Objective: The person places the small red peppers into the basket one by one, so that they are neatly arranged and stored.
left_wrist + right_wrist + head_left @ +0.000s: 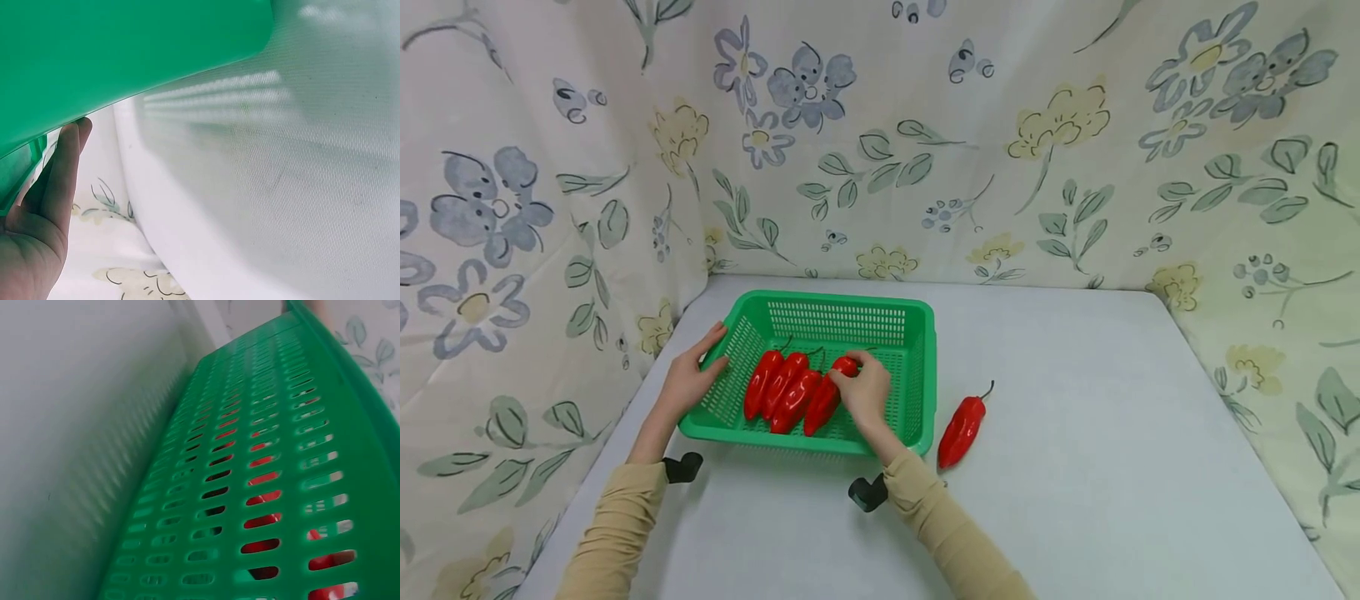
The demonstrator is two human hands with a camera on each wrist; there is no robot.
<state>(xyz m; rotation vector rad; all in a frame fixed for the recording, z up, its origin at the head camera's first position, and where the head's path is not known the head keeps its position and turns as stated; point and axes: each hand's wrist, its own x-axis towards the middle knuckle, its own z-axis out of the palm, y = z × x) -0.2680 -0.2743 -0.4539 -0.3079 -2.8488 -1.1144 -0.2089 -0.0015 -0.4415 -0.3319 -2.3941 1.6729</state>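
Observation:
A green plastic basket (831, 450) with slotted walls stands on the white table. My left hand (688, 375) grips its left rim, the thumb over the inside. In the left wrist view the fingers of my left hand (53, 194) lie against the basket's outer side (125, 50). My right hand (867, 392) reaches into the basket and pinches a red pepper (822, 407) near its stem end. Several more red peppers (763, 383) lie side by side to its left. The right wrist view shows the basket's front wall (250, 456), with red showing through the slots; my right hand is hidden there.
One red pepper (961, 432) lies on the white table (1112, 433) just right of the basket, stem pointing away. A floral curtain (880, 167) hangs behind the table and along its left and right sides.

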